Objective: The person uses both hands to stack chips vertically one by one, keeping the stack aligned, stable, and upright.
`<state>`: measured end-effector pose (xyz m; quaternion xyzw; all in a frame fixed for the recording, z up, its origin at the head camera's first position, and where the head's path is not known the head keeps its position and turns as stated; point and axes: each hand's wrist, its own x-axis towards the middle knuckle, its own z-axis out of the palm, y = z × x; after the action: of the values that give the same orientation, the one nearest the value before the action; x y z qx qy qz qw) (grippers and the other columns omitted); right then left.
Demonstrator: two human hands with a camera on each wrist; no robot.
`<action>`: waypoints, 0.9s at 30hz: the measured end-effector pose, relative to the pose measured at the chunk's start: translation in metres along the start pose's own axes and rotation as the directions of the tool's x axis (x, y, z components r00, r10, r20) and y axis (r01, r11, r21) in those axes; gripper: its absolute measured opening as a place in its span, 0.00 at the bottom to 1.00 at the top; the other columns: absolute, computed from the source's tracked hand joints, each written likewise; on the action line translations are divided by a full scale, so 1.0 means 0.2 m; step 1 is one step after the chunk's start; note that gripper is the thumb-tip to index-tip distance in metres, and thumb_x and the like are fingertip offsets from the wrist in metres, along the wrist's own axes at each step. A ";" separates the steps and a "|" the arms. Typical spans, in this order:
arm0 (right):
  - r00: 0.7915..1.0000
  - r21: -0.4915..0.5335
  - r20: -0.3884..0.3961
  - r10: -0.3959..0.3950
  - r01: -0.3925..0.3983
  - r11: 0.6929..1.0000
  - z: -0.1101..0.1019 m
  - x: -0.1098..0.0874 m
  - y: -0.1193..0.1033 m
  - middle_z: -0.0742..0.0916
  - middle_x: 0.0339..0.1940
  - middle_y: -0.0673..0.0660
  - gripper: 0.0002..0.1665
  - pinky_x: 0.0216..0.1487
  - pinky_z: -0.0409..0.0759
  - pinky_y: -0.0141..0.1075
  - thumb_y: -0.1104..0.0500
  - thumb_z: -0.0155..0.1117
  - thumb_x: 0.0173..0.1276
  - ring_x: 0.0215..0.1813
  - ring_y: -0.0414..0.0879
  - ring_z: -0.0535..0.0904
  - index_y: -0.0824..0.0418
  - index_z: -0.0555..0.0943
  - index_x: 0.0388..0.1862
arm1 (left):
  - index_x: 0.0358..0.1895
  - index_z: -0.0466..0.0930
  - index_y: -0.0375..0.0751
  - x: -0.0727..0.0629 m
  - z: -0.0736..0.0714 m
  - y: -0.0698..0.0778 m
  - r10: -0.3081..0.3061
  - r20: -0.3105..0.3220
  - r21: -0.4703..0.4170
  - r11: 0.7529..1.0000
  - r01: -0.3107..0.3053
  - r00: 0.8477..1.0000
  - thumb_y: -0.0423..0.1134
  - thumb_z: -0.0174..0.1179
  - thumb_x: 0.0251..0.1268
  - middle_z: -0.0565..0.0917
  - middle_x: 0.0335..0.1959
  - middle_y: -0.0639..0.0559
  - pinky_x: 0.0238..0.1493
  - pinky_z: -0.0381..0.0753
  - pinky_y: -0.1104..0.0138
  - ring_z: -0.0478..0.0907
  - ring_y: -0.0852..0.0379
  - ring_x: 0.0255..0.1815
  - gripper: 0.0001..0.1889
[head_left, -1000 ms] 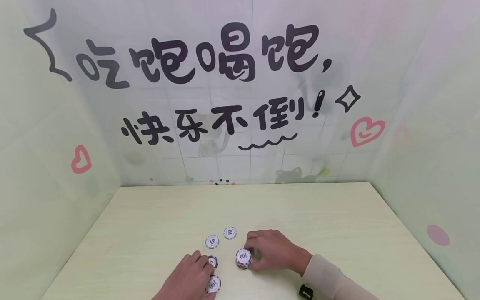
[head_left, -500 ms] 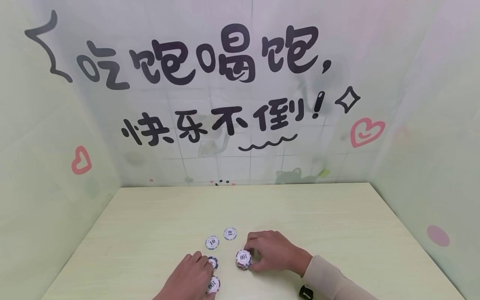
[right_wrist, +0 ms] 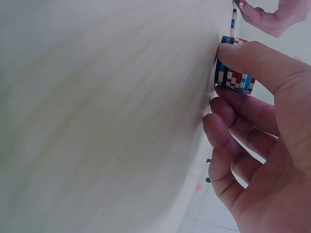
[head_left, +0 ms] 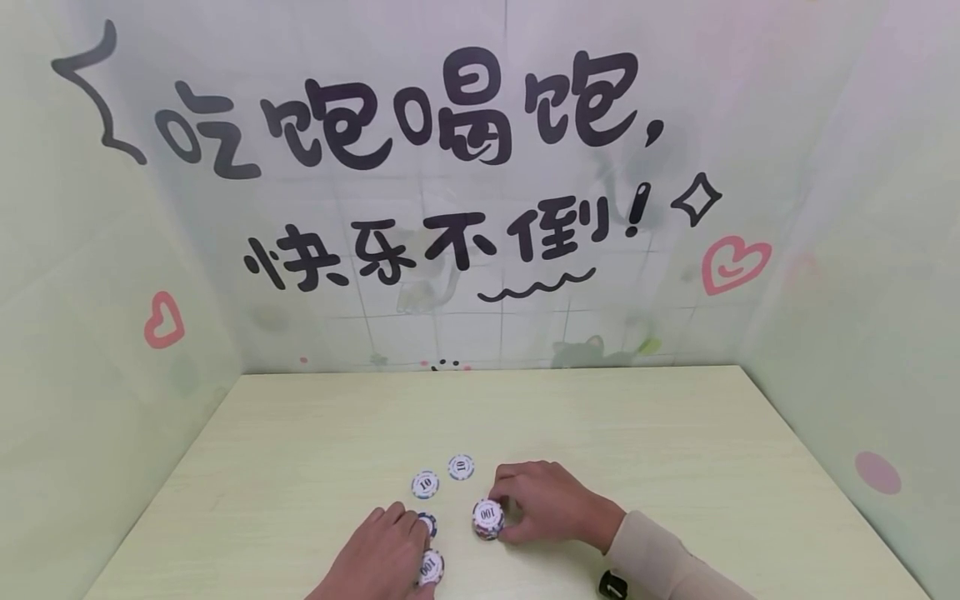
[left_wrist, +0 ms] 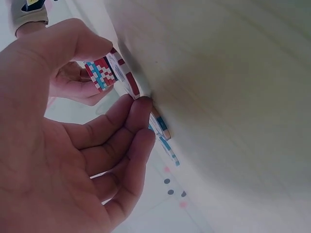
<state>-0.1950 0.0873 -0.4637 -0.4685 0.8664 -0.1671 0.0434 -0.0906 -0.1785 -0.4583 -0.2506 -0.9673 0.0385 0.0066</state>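
Observation:
My left hand (head_left: 381, 552) pinches the edge of a white poker chip marked 100 (head_left: 432, 567) between thumb and fingertips, low over the table. In the left wrist view its red-and-white rim stands between the thumb and fingers. Just beyond it lies a blue-rimmed poker chip (head_left: 430, 524), partly covered by my left fingers. To the right, my right hand (head_left: 553, 505) grips a stack of poker chips (head_left: 488, 515), a 100 on top. The stack's red, blue and white edges (right_wrist: 236, 77) show in the right wrist view, thumb on one side and fingers on the other.
Two poker chips marked 10, one nearer (head_left: 425, 484) and one farther (head_left: 461, 467), lie flat beyond the hands. A small black object with a white mark (head_left: 612, 585) sits by the right sleeve (head_left: 652, 550). Printed walls enclose the pale wooden table (head_left: 337, 425) on three sides.
The 100 chip in my left hand has shifted slightly to the right, and my left fingers cover a little more of the blue-rimmed chip. My right hand and the stack stay put.

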 end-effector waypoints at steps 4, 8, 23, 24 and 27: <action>1.000 0.002 0.000 -0.004 0.004 1.000 0.00 0.00 0.00 0.82 0.40 0.35 0.18 0.37 0.71 0.26 0.51 0.84 0.62 0.36 0.28 0.71 0.48 0.92 0.50 | 0.38 0.83 0.40 0.00 0.00 0.00 0.011 -0.035 -0.022 1.000 -0.012 0.999 0.62 0.73 0.62 0.79 0.32 0.53 0.41 0.76 0.61 0.75 0.53 0.39 0.25; 1.000 0.005 0.002 -0.004 0.004 1.000 0.00 0.00 0.00 0.82 0.39 0.35 0.18 0.36 0.71 0.26 0.51 0.84 0.62 0.35 0.28 0.71 0.48 0.92 0.50 | 0.38 0.82 0.43 0.00 0.00 0.01 0.015 -0.062 -0.033 0.999 -0.017 0.998 0.60 0.71 0.62 0.78 0.31 0.55 0.40 0.74 0.61 0.74 0.54 0.38 0.23; 1.000 -0.008 0.004 0.000 0.000 1.000 0.00 0.01 0.00 0.83 0.40 0.35 0.19 0.36 0.72 0.26 0.50 0.84 0.61 0.36 0.28 0.72 0.49 0.92 0.51 | 0.34 0.80 0.47 0.03 -0.01 0.03 0.051 -0.263 -0.055 0.996 -0.068 0.963 0.56 0.72 0.56 0.74 0.30 0.60 0.41 0.71 0.65 0.69 0.58 0.38 0.18; 1.000 -0.008 0.003 0.000 0.000 1.000 0.00 0.01 0.00 0.83 0.40 0.35 0.19 0.36 0.72 0.26 0.50 0.84 0.61 0.36 0.28 0.72 0.49 0.92 0.51 | 0.34 0.80 0.47 0.04 -0.01 0.03 0.056 -0.273 -0.054 0.996 -0.074 0.960 0.56 0.72 0.56 0.74 0.30 0.60 0.41 0.71 0.65 0.69 0.58 0.38 0.18; 1.000 -0.006 0.002 -0.003 0.003 1.000 0.00 0.01 0.00 0.83 0.40 0.35 0.19 0.36 0.72 0.26 0.51 0.85 0.61 0.35 0.28 0.72 0.49 0.92 0.51 | 0.35 0.80 0.46 0.05 -0.02 0.04 0.069 -0.293 -0.051 0.995 -0.088 0.954 0.56 0.72 0.58 0.74 0.31 0.59 0.41 0.71 0.65 0.70 0.57 0.38 0.18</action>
<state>-0.1956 0.0862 -0.4632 -0.4701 0.8662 -0.1641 0.0426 -0.0953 -0.1671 -0.4557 -0.2918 -0.9458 -0.0290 0.1393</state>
